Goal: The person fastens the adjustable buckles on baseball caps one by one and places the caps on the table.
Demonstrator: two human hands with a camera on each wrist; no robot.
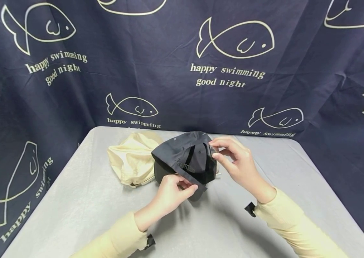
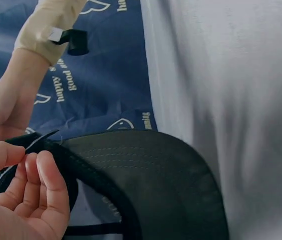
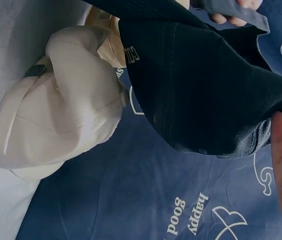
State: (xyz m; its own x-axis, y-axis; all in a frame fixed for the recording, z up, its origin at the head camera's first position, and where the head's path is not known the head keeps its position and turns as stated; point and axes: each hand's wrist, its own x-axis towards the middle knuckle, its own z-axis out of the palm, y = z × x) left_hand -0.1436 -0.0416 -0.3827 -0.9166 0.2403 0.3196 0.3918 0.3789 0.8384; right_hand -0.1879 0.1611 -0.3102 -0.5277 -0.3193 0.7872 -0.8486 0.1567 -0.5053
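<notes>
A dark navy baseball cap (image 1: 182,150) is held up over the table between both hands, its hollow inside partly showing in the head view. Its stiff brim (image 2: 165,185) fills the lower part of the left wrist view. My left hand (image 1: 172,191) pinches the cap's back strap (image 3: 230,7) between thumb and fingers. With thumb and fingertips, my right hand (image 1: 234,159) grips the cap's edge at its right side. Just left of it, a cream cap (image 1: 133,154) lies slumped on the table.
The table (image 1: 82,200) has a light grey cover. Behind it hangs a navy curtain (image 1: 169,64) printed with white fish and words. A tan piece of fabric (image 3: 113,45) shows beyond the cream cap. Each cream sleeve (image 1: 288,218) carries a small black mount.
</notes>
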